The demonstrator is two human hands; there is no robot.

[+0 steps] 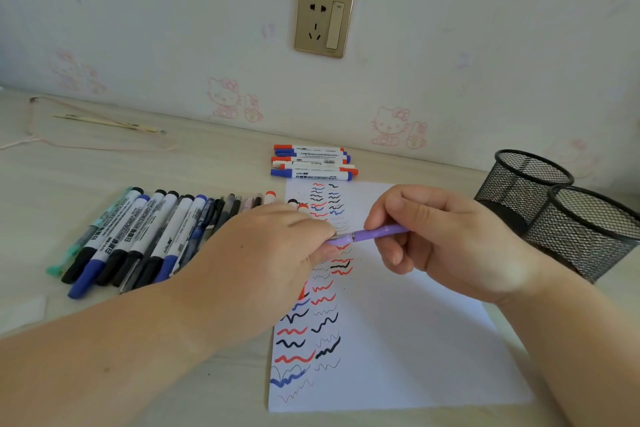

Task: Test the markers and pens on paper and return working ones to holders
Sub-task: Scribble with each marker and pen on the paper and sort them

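Purple pen (375,231) gripped by both hands above paper (398,340).

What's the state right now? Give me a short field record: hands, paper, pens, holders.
left hand: grips one end of the purple pen
right hand: holds the pen's barrel
paper: two columns of red, blue and black squiggles on its left part
untested row: markers and pens left of paper
marker pile: behind paper
mesh holders: two, right, contents not visible

Left hand (277,246) hides the purple pen (377,231) tip.
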